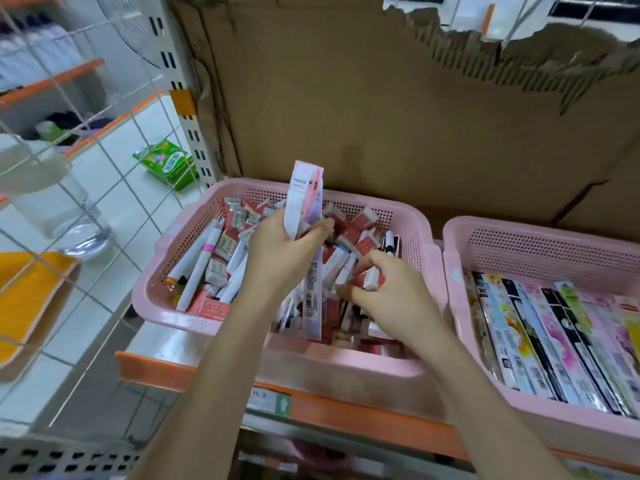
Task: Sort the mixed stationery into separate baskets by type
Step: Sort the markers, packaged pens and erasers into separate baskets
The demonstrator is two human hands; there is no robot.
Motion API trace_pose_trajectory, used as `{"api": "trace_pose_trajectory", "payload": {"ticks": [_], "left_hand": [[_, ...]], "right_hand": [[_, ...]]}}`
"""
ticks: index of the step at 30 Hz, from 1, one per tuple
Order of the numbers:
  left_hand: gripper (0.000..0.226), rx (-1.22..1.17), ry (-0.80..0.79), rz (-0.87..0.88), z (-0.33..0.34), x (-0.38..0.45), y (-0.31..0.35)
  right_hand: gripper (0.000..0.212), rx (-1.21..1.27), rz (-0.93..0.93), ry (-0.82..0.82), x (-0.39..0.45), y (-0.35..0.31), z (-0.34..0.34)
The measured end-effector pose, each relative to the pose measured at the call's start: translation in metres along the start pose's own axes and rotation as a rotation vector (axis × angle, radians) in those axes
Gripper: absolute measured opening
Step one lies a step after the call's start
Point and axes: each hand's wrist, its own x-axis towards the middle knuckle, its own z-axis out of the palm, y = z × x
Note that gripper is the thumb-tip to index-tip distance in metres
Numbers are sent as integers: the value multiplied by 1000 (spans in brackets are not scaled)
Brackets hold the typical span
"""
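While I'm watching, left hand (280,247) is gripping flat packets (304,199) upright above the mixed basket (162,251), prob to free space; right hand (388,292) is pinching a red eraser (370,278) inside it, for sorting.

Two baskets are set side by side on a shelf (346,415). The left basket (166,271) is filled with erasers (362,221) and pens (194,263); flat packs (540,341) are lined up in the right basket (460,244). Cardboard (398,126) is stood behind both.
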Motion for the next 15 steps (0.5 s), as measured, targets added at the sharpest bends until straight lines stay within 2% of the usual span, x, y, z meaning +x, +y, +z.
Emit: {"api": "trace_pose_trajectory", "payload": {"ticks": [5, 10, 15], "left_hand": [[30, -39, -103, 6, 3, 4, 5], [26, -18, -171, 96, 32, 1, 21], [23, 21, -199, 159, 82, -13, 56]], "right_hand": [[26, 231, 121, 140, -1, -3, -11], [33, 303, 13, 302, -9, 2, -48], [29, 406, -54, 296, -18, 37, -111]]}}
